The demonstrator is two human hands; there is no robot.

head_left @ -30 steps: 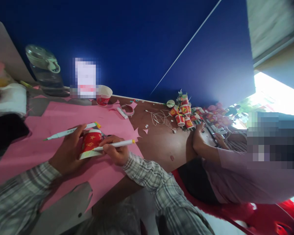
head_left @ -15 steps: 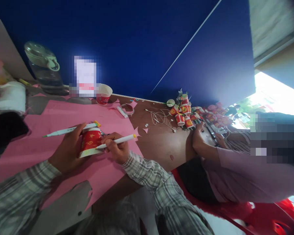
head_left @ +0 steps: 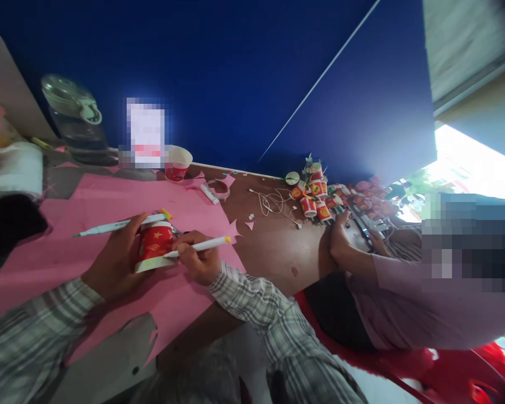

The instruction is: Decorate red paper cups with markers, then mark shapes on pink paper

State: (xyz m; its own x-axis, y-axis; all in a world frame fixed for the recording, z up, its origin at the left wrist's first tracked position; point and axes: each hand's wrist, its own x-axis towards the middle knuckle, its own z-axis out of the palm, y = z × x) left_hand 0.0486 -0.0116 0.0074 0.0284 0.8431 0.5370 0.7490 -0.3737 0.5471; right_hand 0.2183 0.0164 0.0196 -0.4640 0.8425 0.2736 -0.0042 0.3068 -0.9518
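My left hand [head_left: 111,258] is wrapped round a small red paper cup [head_left: 155,242] with gold stars and a white band at its lower edge. A green-tipped marker [head_left: 109,225] also lies along that hand, passing behind the thumb or finger, with a yellow bit at its right end. My right hand [head_left: 200,261] pinches a white marker with a yellow end [head_left: 208,244]. Its tip touches or nearly touches the white band, which carries pale yellow-green colouring. Both hands are above a pink paper sheet [head_left: 105,196].
Behind the sheet stand another paper cup [head_left: 179,164], a clear bottle [head_left: 78,120] and a blurred bright panel. A white cable [head_left: 273,202] and paper scraps lie on the brown table. Decorated cups [head_left: 315,191] are stacked farther right, beside a seated person [head_left: 425,303] holding a phone.
The right hand and its marker have shifted very slightly left and down along the band. The left hand and cup stay nearly as they were.
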